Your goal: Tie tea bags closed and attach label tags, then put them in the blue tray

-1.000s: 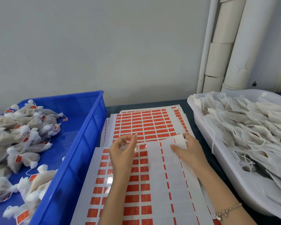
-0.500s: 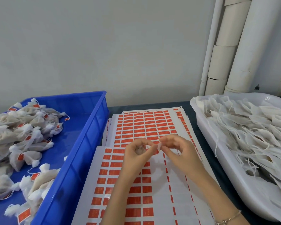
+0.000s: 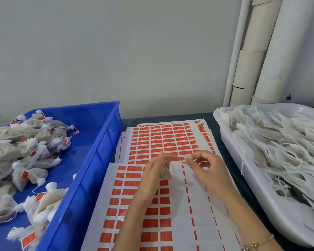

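Observation:
A small tea bag (image 3: pixel 165 173) hangs from the fingers of my left hand (image 3: pixel 155 172) just above the label sheets (image 3: pixel 161 138). Its white string (image 3: pixel 173 166) loops out to the right. My right hand (image 3: pixel 208 168) has its fingers curled, and thumb and forefinger pinch the far end of that string with a small pale piece; I cannot tell whether that piece is a label. The blue tray (image 3: pixel 100 145) on the left holds several tied tea bags (image 3: pixel 25 153) with red tags.
A white tub (image 3: pixel 223 131) on the right is heaped with untied tea bags (image 3: pixel 279 147) and loose strings. Sheets of red labels cover the dark table between tray and tub. White pipes (image 3: pixel 252 51) run up the wall at the back right.
My right hand left the label sheet and met my left hand over it. The hands have since drawn slightly apart, and the tea bag now hangs in view under my left fingers.

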{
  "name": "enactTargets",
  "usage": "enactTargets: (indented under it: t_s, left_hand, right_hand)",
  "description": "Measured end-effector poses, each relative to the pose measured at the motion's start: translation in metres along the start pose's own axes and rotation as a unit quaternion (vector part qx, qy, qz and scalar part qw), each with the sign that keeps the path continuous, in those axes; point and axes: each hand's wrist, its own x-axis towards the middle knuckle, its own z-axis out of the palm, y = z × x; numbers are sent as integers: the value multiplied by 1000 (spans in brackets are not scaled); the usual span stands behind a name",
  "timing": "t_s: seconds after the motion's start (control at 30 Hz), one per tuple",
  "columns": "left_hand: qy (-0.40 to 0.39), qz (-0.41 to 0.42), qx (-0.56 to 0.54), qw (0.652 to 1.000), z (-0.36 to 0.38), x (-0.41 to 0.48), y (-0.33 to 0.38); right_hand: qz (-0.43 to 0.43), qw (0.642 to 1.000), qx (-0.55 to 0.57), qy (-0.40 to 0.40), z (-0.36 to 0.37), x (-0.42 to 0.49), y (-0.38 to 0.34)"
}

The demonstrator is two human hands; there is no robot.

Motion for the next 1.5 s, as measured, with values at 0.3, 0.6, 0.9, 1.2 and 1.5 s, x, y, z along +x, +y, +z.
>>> enactTargets:
  t_s: [0.3,0.6,0.9,1.2,1.5]
  left_hand:
    - [-10,10,8,1000,-3,7,0]
    - [9,-13,17,1000,-1,2,-9]
    - [48,12,11,999,-1,2,-9]
    - [16,10,54,998,-1,1,-8]
    - [-46,46,44,997,11,-4,-3]
  right_hand:
    - [34,982,119,-144,1,3,-9]
    - [63,971,50,-226,7,-5,-6]
    - [106,948,220,-203,-10,3,-10]
    - [120,959,214,-140,-11,9,-3]
    - [118,975,159,-98,-3,12,-3]
